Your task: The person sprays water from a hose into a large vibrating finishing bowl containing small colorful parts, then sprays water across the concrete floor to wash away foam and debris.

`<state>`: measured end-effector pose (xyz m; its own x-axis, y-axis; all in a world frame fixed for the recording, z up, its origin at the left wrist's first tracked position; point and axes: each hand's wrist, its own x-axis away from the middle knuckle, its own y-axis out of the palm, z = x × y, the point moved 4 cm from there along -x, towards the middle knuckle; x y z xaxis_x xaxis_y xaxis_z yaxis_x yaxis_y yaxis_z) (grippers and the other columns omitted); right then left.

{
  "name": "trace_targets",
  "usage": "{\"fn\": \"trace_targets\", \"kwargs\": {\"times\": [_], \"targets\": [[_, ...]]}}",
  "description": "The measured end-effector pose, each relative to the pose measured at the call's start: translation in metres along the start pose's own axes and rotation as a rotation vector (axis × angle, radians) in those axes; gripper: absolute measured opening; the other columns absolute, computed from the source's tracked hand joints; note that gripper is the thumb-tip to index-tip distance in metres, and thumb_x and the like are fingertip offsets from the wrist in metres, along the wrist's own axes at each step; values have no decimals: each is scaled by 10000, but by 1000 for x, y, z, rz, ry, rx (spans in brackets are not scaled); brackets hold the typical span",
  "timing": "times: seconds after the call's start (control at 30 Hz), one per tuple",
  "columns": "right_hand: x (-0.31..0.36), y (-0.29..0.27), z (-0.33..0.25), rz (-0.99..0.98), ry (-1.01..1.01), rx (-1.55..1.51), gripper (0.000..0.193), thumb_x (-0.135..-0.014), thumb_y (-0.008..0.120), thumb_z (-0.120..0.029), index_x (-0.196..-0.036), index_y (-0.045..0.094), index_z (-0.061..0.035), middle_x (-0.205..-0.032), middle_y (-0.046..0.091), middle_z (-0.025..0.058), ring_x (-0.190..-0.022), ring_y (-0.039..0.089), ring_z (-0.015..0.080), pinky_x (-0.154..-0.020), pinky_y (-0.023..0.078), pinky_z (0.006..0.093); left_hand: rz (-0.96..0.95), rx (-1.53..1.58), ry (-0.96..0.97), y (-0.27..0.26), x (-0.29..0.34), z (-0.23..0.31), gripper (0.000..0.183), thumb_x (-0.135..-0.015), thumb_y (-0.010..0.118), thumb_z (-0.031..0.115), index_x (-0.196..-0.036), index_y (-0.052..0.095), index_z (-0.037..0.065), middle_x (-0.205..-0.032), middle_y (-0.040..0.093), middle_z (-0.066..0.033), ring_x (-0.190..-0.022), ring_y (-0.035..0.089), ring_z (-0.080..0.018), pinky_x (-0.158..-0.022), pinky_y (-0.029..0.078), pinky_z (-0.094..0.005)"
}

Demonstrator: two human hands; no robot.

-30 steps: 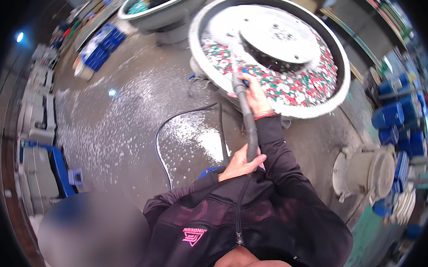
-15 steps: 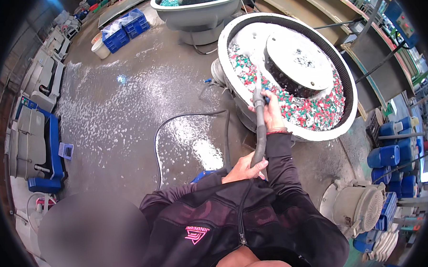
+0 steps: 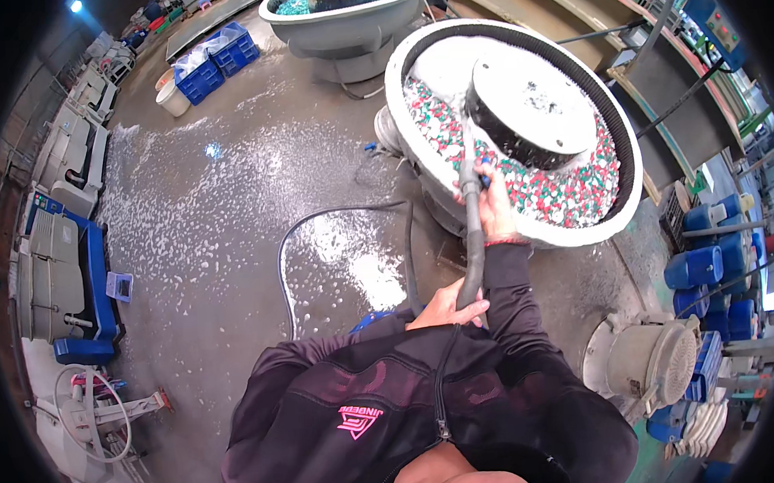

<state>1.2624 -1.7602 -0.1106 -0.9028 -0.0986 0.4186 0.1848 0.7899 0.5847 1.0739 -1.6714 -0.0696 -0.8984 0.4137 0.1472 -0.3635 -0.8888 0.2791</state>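
Note:
My left hand is closed round a thick grey hose close to my chest. Farther forward, my right hand grips the hose's nozzle end, where a blue valve handle shows at the fingers. A jet of water runs from the nozzle into a big round tub with a pale rim and dark ribbed inner wall. Red, green and white small pieces fill the tub, with white foam along its far left side. A round white-topped hub rises in its middle.
The wet, foam-spotted floor carries a trailing hose. A second tub stands at the back, left of it blue crates and a white bucket. Machines line the left; blue drums and a beige motor-like unit are right.
The whole view has shifted slightly, and a blurred grey patch at lower left is gone, uncovering a white stand there. Both hands keep their hold on the hose while water still runs.

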Motion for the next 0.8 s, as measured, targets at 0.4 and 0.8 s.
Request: {"fn": "trace_targets", "kwargs": {"times": [0.4, 0.8], "targets": [[-12, 17, 6, -101, 35, -34, 360, -732, 541, -218, -1015, 447, -18, -793, 509, 109, -657, 557, 245, -468, 487, 348, 53, -26, 40, -13, 6, -4, 193, -798, 624, 203, -849, 489, 74, -592, 433, 51, -515, 383, -30, -468, 286, -192], [-1, 54, 3, -251, -28, 49, 404, -742, 502, -142, -1122, 389, -69, -912, 503, 147, -731, 569, 297, -483, 470, 377, 82, 5, 98, -20, 17, -6, 175, -806, 615, 166, -846, 476, 66, -610, 464, 42, -512, 391, -23, -450, 282, -187]]}}
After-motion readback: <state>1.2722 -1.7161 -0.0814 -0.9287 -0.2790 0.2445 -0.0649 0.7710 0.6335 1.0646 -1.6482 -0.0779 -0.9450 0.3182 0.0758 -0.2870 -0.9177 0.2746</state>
